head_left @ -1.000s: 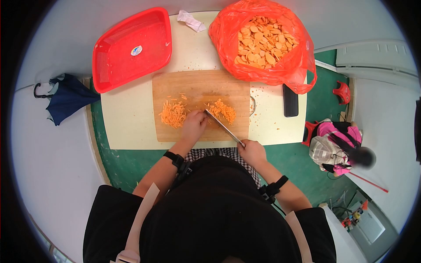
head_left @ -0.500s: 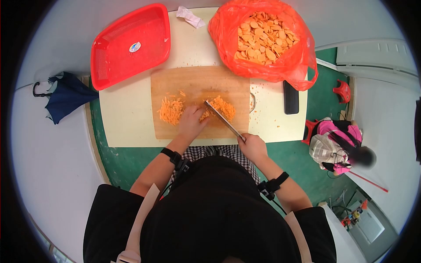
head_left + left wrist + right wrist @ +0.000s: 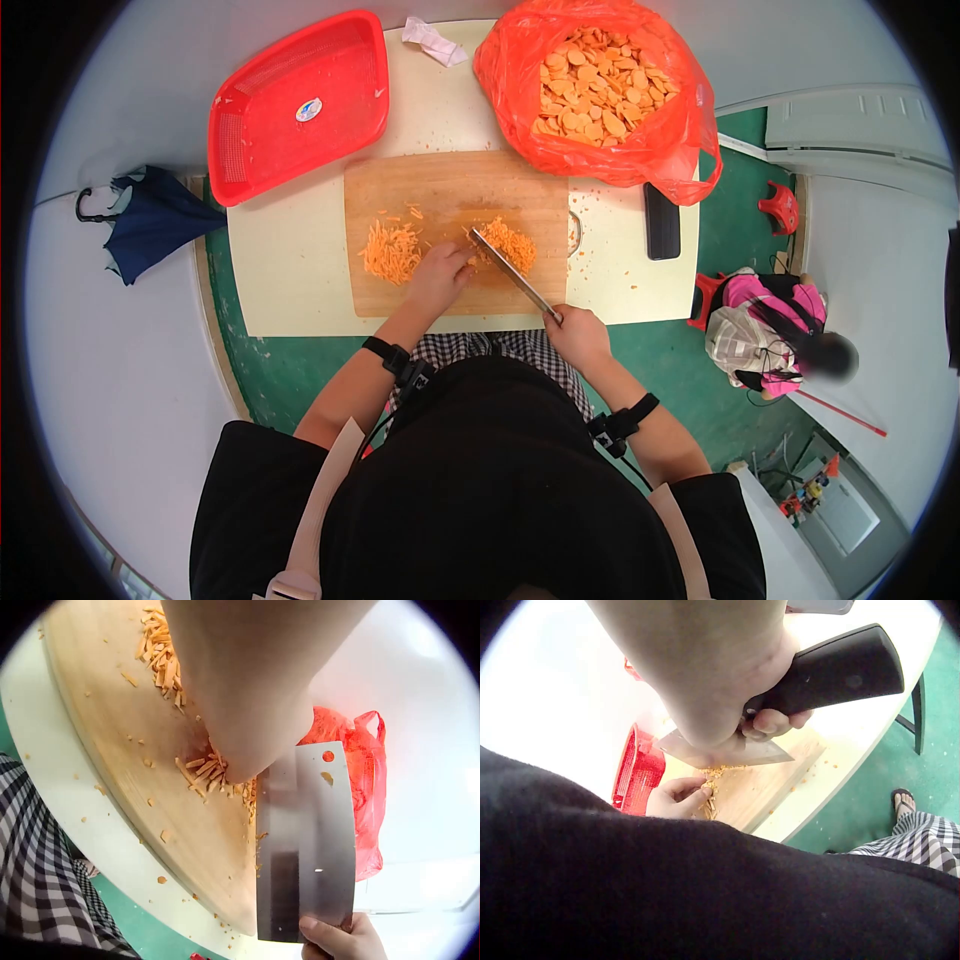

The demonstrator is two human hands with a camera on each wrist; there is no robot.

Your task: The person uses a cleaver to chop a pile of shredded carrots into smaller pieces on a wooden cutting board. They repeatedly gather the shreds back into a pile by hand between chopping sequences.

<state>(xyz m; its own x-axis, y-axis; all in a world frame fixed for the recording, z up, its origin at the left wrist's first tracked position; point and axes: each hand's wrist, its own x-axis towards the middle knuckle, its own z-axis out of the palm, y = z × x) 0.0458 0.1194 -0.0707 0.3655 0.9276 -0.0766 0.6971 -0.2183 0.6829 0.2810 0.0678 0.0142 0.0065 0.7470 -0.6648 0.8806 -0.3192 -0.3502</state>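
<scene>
A wooden cutting board (image 3: 440, 185) bears a pile of carrot strips (image 3: 391, 252) on its left and finely diced carrot (image 3: 512, 247) on its right. Between them, my left hand (image 3: 438, 278) grips a small bunch of strips, its thumb and fingertips close beside the blade; the left wrist view shows those strips (image 3: 206, 774) jutting out from under the hand. My right hand (image 3: 578, 338) is wrapped round the black handle (image 3: 832, 671) of a cleaver (image 3: 307, 840). Its broad blade stands on edge over the board, slanting between the left fingertips and the diced carrot.
A red plastic basket (image 3: 345, 110) stands at the back left, with crumpled paper (image 3: 434, 42) nearby. At the back right sits a red plastic bag (image 3: 520, 100) full of carrot slices (image 3: 600, 90). A black phone (image 3: 662, 222) lies on the table's right side. Another person (image 3: 765, 335) is off to the right.
Away from me along the board, the cleaver's tip has shifted slightly. The left hand drew back from the blade, then moved slightly toward it again. The head view tilted a little.
</scene>
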